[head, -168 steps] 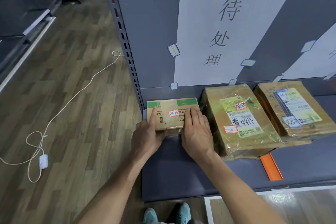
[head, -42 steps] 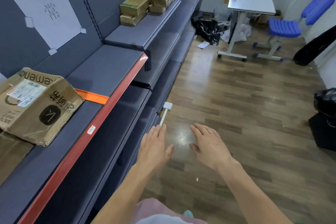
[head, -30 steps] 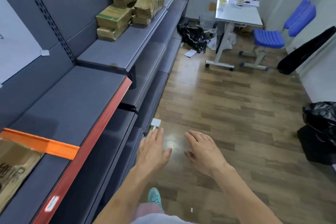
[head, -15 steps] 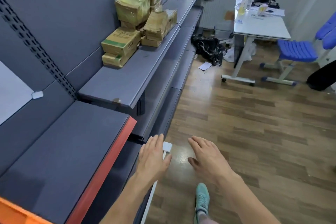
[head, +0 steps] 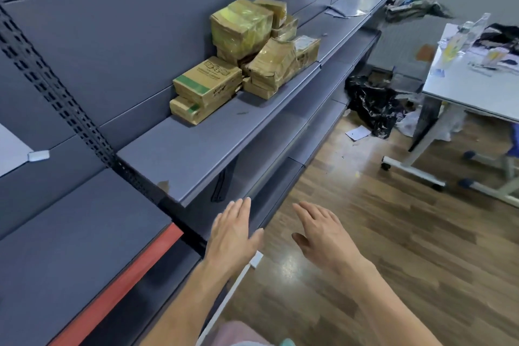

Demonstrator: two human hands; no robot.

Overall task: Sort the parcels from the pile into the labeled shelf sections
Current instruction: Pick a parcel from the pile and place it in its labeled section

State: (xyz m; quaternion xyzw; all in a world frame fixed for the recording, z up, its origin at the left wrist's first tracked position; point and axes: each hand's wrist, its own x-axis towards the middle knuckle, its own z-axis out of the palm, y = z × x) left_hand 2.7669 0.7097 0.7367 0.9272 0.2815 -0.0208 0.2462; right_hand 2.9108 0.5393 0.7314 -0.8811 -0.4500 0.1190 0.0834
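Note:
A pile of taped cardboard parcels point(head: 244, 56) sits on the upper grey shelf point(head: 202, 154) ahead and to the left. The nearest box point(head: 206, 81) has a green stripe and lies on a flatter one point(head: 186, 111). My left hand point(head: 234, 236) and my right hand point(head: 320, 233) are stretched out in front of me, palms down with straight fingers, holding nothing. Both hands are well short of the pile, below the shelf's front edge.
A lower grey shelf with a red front strip point(head: 132, 264) is at my left. A white sheet corner point(head: 11, 149) is taped to the back panel. A white table point(head: 474, 81), black bags point(head: 373, 104) and wooden floor point(head: 393, 247) lie to the right.
I have turned away from the labelled shelf where I set a small box and walked along the shelving. The parcel pile has come closer. Both hands stay flat and hold nothing.

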